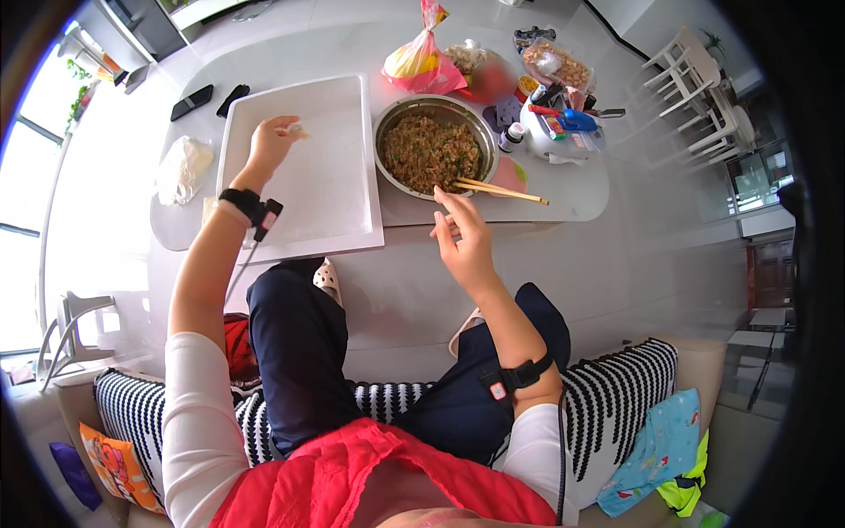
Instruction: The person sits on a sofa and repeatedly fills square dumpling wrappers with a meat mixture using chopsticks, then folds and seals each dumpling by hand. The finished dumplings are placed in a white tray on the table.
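My left hand point(270, 140) is above a white rectangular tray point(323, 178), pinching a small pale folded thing point(298, 131) that looks like a filled dough wrapper. Beside the tray stands a steel bowl point(490, 158) with minced filling point(429, 148) flecked with green. Wooden chopsticks point(505, 191) rest in it, their thick ends sticking out over the near right rim. Just in front of the bowl is my right hand point(465, 241), raised with bent fingers apart and nothing visible in them.
Left of the tray lie a bag of something white point(185, 170) and a black phone point(192, 103). Behind the bowl are a pink and yellow plastic bag point(422, 66) and a bag of snacks point(558, 66). A small bottle point(511, 137) stands by a cluttered white container point(554, 135).
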